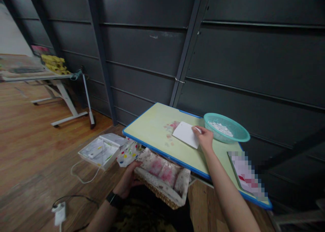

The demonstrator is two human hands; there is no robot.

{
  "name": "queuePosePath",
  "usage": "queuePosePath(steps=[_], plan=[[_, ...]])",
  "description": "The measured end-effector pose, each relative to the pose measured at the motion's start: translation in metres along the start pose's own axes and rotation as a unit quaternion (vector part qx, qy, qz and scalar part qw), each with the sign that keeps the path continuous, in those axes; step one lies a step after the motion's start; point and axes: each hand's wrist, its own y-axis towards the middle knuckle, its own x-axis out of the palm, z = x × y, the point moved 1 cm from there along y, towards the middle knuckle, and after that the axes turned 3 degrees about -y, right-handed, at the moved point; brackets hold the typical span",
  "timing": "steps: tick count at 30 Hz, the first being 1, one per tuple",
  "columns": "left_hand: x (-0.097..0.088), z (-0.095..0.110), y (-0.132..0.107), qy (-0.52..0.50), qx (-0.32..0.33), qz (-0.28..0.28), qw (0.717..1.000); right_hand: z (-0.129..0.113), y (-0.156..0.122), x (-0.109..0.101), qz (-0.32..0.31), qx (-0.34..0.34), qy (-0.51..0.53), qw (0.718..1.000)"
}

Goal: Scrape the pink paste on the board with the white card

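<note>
My right hand (203,137) pinches the right edge of a flat white card (186,133) over the yellow tabletop (149,123). Pinkish stains show on the table beside the card's left edge. On my lap rests a shallow woven basket (162,188) lined with whitish, stained material and marked with pink patches inside. My left hand (130,177) grips that basket by its left end. Its fingers are partly hidden beneath the rim.
A teal plastic basket (228,127) with white pieces stands at the table's right back. Nearby lies a pixelated flat item (246,176). On the floor at left are an open white box (100,150) and a power strip (60,213). A dark panel wall (142,49) rises behind.
</note>
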Motion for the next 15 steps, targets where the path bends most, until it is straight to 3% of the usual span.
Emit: queuePosePath(steps=[5,10,15], plan=[[0.0016,0.0005,-0.0008,-0.006,0.006,0.015,1.000,-0.0037,-0.0039,0.0038,-0.042,-0.022,0.003,0.999],[0.0008,-0.0008,0.0016,-0.001,0.008,0.009,1.000,-0.0023,-0.0031,-0.0005,0.026,-0.005,-0.039,0.999],[-0.0006,-0.0010,0.0024,-0.001,0.017,0.028,0.999,-0.0019,-0.0018,-0.0020,0.005,-0.011,-0.039,0.999]])
